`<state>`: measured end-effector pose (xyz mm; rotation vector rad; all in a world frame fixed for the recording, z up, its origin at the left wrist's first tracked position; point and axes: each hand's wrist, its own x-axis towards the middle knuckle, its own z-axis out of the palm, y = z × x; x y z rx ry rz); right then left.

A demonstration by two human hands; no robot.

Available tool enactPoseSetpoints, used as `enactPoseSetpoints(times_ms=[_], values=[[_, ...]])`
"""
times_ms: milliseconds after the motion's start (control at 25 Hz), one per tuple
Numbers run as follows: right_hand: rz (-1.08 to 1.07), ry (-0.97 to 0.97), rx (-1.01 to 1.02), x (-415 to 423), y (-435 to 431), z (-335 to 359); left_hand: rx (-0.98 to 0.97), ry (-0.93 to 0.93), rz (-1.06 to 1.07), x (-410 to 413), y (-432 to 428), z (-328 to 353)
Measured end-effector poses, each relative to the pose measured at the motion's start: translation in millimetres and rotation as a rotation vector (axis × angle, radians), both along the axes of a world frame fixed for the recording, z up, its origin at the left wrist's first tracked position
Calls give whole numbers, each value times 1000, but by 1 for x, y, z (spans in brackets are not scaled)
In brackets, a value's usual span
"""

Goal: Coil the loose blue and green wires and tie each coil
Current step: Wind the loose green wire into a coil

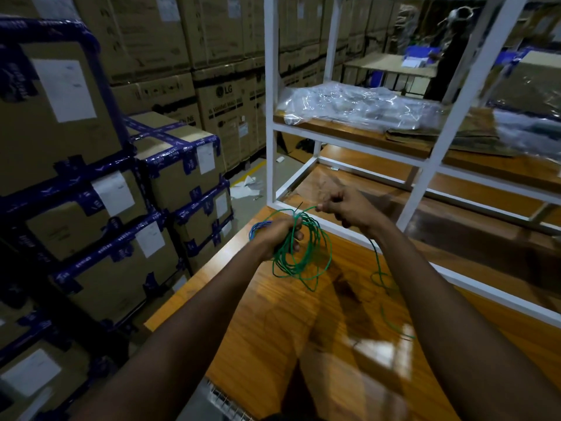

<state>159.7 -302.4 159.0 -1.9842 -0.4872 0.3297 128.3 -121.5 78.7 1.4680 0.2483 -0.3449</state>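
1 green coil [307,257] with blue wire [256,230] gripped in left hand [280,235], right hand [349,209] just beside, pinching green strand [307,209]

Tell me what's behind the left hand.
Loops of blue wire poke out behind the left hand, which also grips the coiled green wire. The hand covers the rest of the blue wire, so whether it is tied cannot be seen.

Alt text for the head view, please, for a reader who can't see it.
Over a wooden table, the left hand grips a green wire coil and some blue wire, while the right hand pinches the green strand leading to it. A white rack and stacked cardboard boxes stand beyond.
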Motion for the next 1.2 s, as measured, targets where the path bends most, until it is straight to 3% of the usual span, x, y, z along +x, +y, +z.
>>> enactPoseSetpoints(times_ms=[240, 480, 640, 920, 1080, 1200], values=[[-199, -62, 43, 5, 5, -11, -205, 37, -40, -12, -8, 2], [-239, -154, 6, 10, 3, -20, -420, 141, -126, -17, -5, 5], [-211, -198, -76, 20, -8, -41, -453, 137, -179, -17, 3, 5], [-195, -99, -187, 6, -79, -112, -622, 8, 253, 6, 44, 21], [-301, -75, -312, -8, -109, -149, -767, -70, 553, 13, 48, 20], [-445, -84, -272, -12, -128, -158, -810, -130, 692, 18, 49, 20]])
